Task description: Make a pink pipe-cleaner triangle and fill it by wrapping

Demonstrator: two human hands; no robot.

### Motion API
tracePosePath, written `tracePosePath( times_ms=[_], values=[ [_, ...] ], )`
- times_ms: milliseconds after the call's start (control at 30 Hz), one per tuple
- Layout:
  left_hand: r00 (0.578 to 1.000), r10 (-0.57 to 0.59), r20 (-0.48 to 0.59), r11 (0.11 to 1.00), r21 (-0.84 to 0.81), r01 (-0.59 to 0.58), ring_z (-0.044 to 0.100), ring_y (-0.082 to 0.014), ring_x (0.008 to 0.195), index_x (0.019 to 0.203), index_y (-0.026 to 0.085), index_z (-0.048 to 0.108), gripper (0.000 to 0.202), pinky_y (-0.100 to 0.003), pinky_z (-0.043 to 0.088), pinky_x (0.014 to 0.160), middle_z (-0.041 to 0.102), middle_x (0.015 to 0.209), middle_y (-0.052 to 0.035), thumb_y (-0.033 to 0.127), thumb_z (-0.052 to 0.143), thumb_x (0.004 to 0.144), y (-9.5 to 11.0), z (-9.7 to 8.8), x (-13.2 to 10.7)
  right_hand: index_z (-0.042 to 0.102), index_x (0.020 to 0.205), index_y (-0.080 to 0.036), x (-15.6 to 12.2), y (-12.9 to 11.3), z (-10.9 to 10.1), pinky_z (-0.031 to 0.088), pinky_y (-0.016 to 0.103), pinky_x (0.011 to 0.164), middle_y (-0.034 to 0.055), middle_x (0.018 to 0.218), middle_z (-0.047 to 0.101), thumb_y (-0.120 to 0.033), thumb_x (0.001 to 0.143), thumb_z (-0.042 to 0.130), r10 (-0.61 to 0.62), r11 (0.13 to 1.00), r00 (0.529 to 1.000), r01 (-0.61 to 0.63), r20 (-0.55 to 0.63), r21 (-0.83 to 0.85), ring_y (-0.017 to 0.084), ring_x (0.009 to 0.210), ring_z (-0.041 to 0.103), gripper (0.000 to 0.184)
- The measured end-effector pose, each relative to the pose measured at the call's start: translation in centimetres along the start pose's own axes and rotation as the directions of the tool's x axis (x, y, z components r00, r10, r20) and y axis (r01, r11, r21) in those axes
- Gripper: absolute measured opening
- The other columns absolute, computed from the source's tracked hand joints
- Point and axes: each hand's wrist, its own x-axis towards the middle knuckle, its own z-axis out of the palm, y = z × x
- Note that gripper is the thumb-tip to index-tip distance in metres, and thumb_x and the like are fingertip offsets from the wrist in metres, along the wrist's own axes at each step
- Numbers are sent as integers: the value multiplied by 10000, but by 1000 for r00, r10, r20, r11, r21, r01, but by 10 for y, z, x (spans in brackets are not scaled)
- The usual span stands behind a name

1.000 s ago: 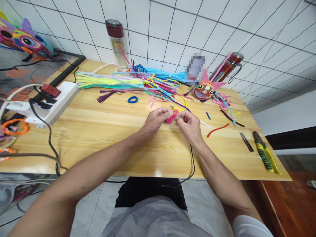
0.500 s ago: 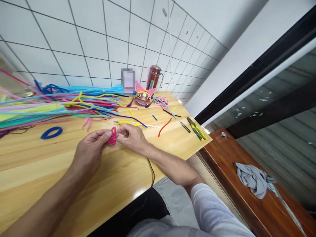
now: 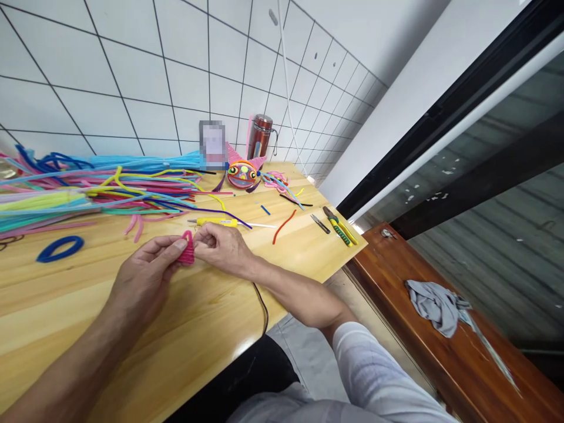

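Both hands meet over the wooden table (image 3: 211, 317) on a small pink pipe-cleaner piece (image 3: 187, 250), a flat triangular coil. My left hand (image 3: 143, 281) pinches its left side with fingers closed. My right hand (image 3: 222, 248) is curled shut on its right side. A dark cord (image 3: 263, 302) runs from under my right wrist over the table's front edge. Just beyond my hands lies a yellow-handled tool (image 3: 215, 221).
A big heap of coloured pipe cleaners (image 3: 97, 188) covers the far left. A blue loop (image 3: 59, 248) lies to the left. A colourful pipe-cleaner face (image 3: 241, 174), a red bottle (image 3: 259, 136), scissors (image 3: 319, 223) and pliers (image 3: 339, 225) stand far right. A grey cloth (image 3: 434, 305) lies on the brown bench.
The camera has swung to the right, so the table sits at the left and the bench and window show. Both hands stay closed on the pink piece.
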Motion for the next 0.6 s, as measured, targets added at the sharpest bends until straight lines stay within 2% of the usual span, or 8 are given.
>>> tracePosePath(
  times_ms=[200, 333, 500, 600],
  values=[
    [1000, 23, 4, 1000, 17, -23, 661, -139, 778, 762, 208, 780, 435, -226, 536, 796, 780, 760, 36, 217, 1042, 415, -1, -1, 1, 642, 843, -234, 1, 0, 0, 429, 240, 694, -83, 740, 617, -252, 860, 787, -4, 1000, 1000, 4, 4, 6, 111, 709, 567, 147],
    [999, 27, 33, 999, 36, -28, 671, -140, 776, 768, 203, 778, 403, -250, 543, 840, 776, 751, 31, 249, 1039, 466, -2, -4, 2, 641, 829, -233, 0, -2, 0, 426, 239, 693, -86, 735, 619, -237, 854, 788, 7, 1000, 1000, -7, 8, -2, 108, 706, 562, 149],
    [999, 11, 53, 1000, 25, -12, 665, -150, 794, 813, 206, 780, 401, -251, 535, 772, 792, 814, 18, 276, 1026, 505, -3, -4, 4, 648, 832, -236, -1, -2, -1, 433, 242, 690, -82, 738, 633, -241, 838, 769, 21, 1000, 1000, -21, -4, 7, 115, 708, 566, 120],
    [999, 34, 37, 999, 26, -35, 664, -153, 791, 760, 184, 768, 371, -251, 552, 786, 776, 784, -8, 296, 1024, 516, -2, -2, 2, 673, 864, -235, 1, 4, -2, 455, 247, 706, -65, 767, 655, -285, 847, 736, 11, 998, 999, -13, 31, 64, 124, 725, 583, 81]
  ],
)
